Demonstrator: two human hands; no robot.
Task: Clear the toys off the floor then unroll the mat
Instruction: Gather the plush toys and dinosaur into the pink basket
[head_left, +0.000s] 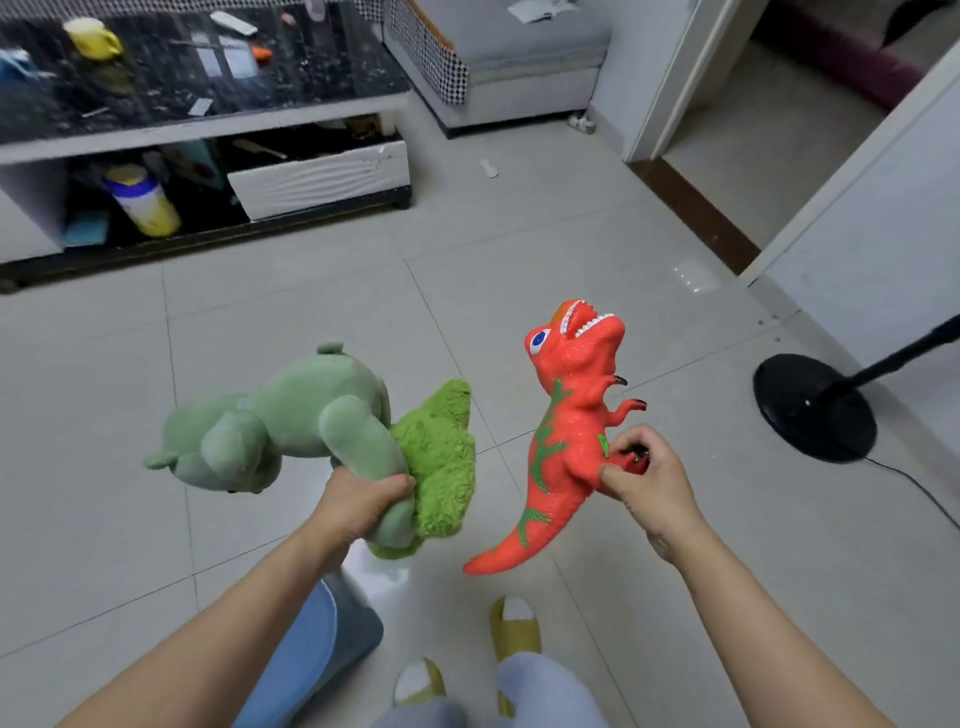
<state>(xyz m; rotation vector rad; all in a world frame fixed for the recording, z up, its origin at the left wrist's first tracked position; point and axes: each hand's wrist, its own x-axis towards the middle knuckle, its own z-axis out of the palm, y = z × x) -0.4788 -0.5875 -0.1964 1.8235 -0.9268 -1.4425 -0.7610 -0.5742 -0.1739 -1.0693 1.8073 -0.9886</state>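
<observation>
Clearing toys: left hand fingers clenched round two green plushes, right hand pinching red dinosaur by leg. Next: somewhere off-floor to drop them.

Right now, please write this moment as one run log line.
left hand: holds green plush toys | right hand: holds red dinosaur | floor: no toys seen | mat: not visible

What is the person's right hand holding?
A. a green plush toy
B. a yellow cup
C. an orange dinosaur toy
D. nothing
C: the right hand grips the orange dinosaur toy by its leg, while the left hand holds the green plush toy.
</observation>
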